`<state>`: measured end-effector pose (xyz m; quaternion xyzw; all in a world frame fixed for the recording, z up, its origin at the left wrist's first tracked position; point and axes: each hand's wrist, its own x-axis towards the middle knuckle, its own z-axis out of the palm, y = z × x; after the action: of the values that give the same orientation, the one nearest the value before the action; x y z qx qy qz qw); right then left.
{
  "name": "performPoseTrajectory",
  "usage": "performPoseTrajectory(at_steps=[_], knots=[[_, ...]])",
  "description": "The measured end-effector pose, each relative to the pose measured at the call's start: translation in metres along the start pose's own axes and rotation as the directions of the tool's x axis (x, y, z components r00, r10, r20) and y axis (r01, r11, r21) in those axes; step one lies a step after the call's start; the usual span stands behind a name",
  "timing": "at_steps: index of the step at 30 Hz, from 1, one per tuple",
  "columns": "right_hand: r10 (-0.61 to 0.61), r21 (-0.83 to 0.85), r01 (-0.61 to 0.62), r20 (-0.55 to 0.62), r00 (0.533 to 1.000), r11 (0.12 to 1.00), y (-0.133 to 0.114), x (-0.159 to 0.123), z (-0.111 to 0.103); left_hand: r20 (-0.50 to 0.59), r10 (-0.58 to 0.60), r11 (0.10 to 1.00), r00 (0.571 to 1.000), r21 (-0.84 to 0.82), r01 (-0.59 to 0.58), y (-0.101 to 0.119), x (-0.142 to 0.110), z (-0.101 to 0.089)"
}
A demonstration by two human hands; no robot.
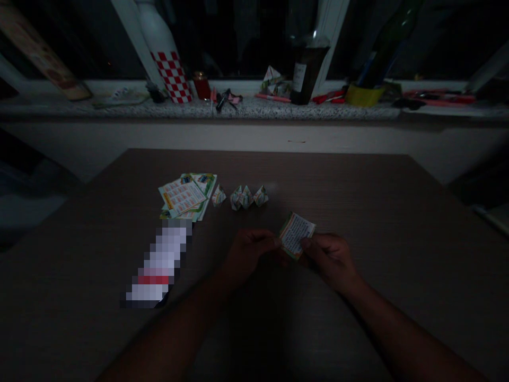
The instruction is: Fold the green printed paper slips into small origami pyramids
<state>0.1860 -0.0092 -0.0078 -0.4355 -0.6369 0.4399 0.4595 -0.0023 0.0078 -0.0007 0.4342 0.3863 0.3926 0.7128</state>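
Observation:
Both my hands hold a small folded printed paper (296,233) just above a dark wooden table (358,212). My left hand (250,252) pinches its left edge. My right hand (328,257) grips its lower right edge. Beyond the hands, several small folded paper pieces (242,197) lie in a row. A stack of printed paper sheets (186,197) lies to their left.
A blurred-out oblong object (159,268) lies left of my left arm. A stone windowsill (254,109) at the back holds a red-and-white checked bottle (169,63), a dark bottle (306,74), a tape roll (363,95), pens and clutter. The room is dim.

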Motion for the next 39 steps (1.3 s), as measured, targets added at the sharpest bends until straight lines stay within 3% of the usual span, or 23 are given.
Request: performPoseTrajectory(at_steps=[4,9,15,22,36,39], knots=[[-0.020,0.026,0.020,0.007,1.000,0.999,0.003,-0.001,0.001,-0.003,-0.020,0.998,1.000,-0.059,0.020,0.000,0.000,0.001],[0.038,0.112,-0.035,-0.025,0.999,0.993,0.007,-0.003,0.001,0.003,-0.053,0.996,0.999,-0.068,0.053,0.001,0.001,0.001],[0.022,0.127,-0.014,-0.059,0.998,0.992,0.011,-0.004,0.000,0.035,-0.019,0.999,0.999,-0.050,0.021,-0.002,0.000,0.000],[0.089,0.141,-0.074,-0.105,0.990,0.987,0.013,-0.005,0.000,0.061,-0.022,0.999,0.998,-0.029,0.024,-0.002,-0.001,-0.001],[0.045,0.123,-0.034,-0.086,0.995,0.992,0.011,-0.005,-0.003,0.028,-0.019,0.999,0.999,0.036,0.018,0.003,-0.001,-0.001],[-0.017,0.081,0.024,-0.095,0.995,0.996,0.007,-0.003,-0.004,-0.044,0.044,0.984,0.998,0.172,-0.036,0.005,-0.003,-0.003]])
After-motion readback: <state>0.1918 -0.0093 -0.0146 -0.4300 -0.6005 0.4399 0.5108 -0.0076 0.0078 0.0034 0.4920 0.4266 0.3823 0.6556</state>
